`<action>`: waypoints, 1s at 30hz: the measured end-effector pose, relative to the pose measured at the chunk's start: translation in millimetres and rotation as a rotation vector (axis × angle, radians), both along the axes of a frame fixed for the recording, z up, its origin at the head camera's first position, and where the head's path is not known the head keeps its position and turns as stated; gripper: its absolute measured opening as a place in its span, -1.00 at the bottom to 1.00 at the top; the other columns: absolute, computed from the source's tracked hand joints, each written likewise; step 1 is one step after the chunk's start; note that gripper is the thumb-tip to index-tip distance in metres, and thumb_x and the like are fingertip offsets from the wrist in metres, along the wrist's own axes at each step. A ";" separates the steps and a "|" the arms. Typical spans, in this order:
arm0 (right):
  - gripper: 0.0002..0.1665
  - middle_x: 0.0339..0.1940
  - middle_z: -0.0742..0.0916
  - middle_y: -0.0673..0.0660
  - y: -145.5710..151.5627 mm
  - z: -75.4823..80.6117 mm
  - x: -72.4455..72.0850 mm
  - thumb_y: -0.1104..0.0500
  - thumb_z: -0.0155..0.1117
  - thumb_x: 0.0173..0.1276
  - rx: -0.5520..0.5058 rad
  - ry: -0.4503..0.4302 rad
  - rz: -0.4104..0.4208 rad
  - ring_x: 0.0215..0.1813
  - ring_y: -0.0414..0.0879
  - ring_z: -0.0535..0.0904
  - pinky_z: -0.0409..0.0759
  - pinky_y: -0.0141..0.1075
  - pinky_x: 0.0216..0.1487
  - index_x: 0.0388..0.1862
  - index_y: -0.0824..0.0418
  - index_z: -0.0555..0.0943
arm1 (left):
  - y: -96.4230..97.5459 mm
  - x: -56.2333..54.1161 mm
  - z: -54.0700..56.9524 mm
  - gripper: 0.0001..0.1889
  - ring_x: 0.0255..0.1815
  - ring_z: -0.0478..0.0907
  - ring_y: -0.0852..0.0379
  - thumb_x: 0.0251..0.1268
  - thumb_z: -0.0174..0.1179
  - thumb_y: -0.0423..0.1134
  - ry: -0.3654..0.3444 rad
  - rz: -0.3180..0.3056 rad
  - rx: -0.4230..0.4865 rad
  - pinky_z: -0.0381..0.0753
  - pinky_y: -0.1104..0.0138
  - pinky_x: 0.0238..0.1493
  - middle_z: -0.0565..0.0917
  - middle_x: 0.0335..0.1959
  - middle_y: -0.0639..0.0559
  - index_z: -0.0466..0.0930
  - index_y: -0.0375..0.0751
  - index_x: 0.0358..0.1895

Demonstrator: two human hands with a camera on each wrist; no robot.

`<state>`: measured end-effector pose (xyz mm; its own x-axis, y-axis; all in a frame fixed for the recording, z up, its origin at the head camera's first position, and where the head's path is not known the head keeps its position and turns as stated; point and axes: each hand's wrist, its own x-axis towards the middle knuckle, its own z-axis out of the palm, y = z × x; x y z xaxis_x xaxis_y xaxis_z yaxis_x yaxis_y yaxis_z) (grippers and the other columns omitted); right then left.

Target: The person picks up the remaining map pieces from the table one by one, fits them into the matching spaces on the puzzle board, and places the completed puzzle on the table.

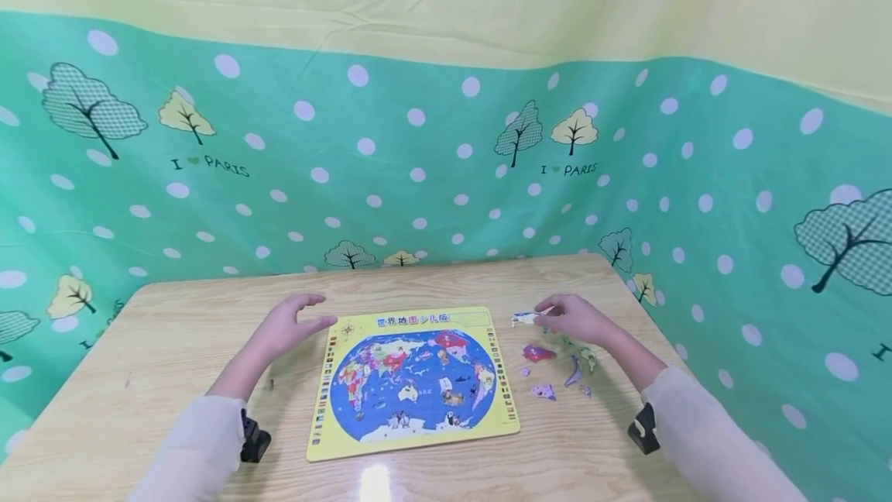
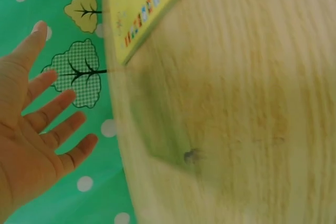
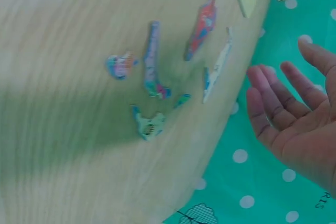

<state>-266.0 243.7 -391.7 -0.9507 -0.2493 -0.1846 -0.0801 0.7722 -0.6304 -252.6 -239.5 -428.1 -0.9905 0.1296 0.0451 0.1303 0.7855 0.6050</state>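
A yellow-bordered world map puzzle board (image 1: pixel 341 444) lies flat on the table. My left hand (image 1: pixel 289 328) hovers by its upper left corner, fingers spread and holding nothing; the left wrist view shows the bare palm. To the board's right, my right hand (image 1: pixel 578 320) is held over loose puzzle pieces, its fingers loosely bent and holding nothing in the right wrist view. Its fingertips overlap a white piece (image 3: pixel 218 69) in the head view. Around it lie a red piece (image 1: pixel 538 352), a long purple piece (image 3: pixel 151 59), a green piece (image 3: pixel 148 124) and a lilac piece (image 1: pixel 543 391).
The wooden table (image 1: pixel 209 308) backs onto a green dotted curtain (image 1: pixel 418 169), which also runs along the right side. A small dark speck (image 2: pixel 192 156) shows on the wood left of the board. Each wrist wears a black band (image 1: pixel 254 440).
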 end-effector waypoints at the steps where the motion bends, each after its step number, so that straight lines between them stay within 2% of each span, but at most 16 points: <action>1: -0.49 -0.17 0.68 0.23 0.4 -1.4 1.0 0.03 0.20 0.30 -0.008 -0.017 0.008 -0.14 0.07 0.62 0.64 -0.12 -0.12 0.12 0.32 0.51 | -0.3 1.1 -0.9 -0.22 0.33 0.19 -0.40 0.20 0.11 0.22 0.000 -0.006 -0.004 0.19 -0.27 0.29 0.31 0.32 -0.37 0.29 -0.33 0.30; 7: -0.58 -0.28 0.67 0.12 0.2 -10.0 7.5 0.09 0.24 0.26 0.011 -0.049 0.049 -0.23 -0.05 0.58 0.62 -0.15 -0.16 0.03 0.29 0.57 | 4.8 6.4 -6.6 -0.31 0.35 0.16 -0.41 0.20 0.19 0.08 -0.022 -0.038 0.016 0.15 -0.27 0.31 0.32 0.31 -0.38 0.33 -0.32 0.27; 11: -0.61 -0.33 0.68 0.14 -0.4 -13.5 9.4 0.13 0.25 0.25 -0.004 -0.077 0.081 -0.25 -0.01 0.59 0.61 -0.08 -0.16 0.02 0.30 0.58 | 10.7 6.6 -10.0 -0.36 0.34 0.19 -0.40 0.18 0.22 0.01 -0.024 -0.068 0.003 0.17 -0.25 0.31 0.35 0.29 -0.38 0.37 -0.31 0.25; 19: -0.67 -0.34 0.73 0.16 -3.1 -18.9 10.0 0.17 0.27 0.24 -0.044 -0.112 0.165 -0.27 0.06 0.64 0.62 -0.06 -0.19 -0.06 0.32 0.60 | 10.8 0.0 -14.1 -0.42 0.32 0.23 -0.38 0.18 0.24 -0.05 -0.025 -0.089 -0.039 0.18 -0.25 0.30 0.38 0.28 -0.35 0.41 -0.25 0.23; 24: -0.77 -0.33 0.70 0.08 -5.8 -25.4 13.5 0.17 0.29 0.22 -0.011 -0.100 0.186 -0.29 0.00 0.62 0.64 -0.13 -0.24 -0.15 0.22 0.64 | 9.8 -5.4 -20.5 -0.42 0.32 0.24 -0.37 0.15 0.25 -0.04 -0.038 -0.121 -0.057 0.18 -0.26 0.30 0.38 0.28 -0.32 0.42 -0.21 0.23; 30: -0.79 -0.36 0.67 -0.01 -9.1 -35.3 17.8 0.15 0.33 0.17 0.048 -0.063 0.193 -0.32 -0.13 0.57 0.61 -0.32 -0.28 -0.20 0.15 0.66 | 8.9 -8.1 -25.0 -0.42 0.30 0.22 -0.43 0.10 0.28 -0.04 -0.062 -0.121 -0.084 0.16 -0.31 0.27 0.33 0.30 -0.37 0.46 -0.17 0.21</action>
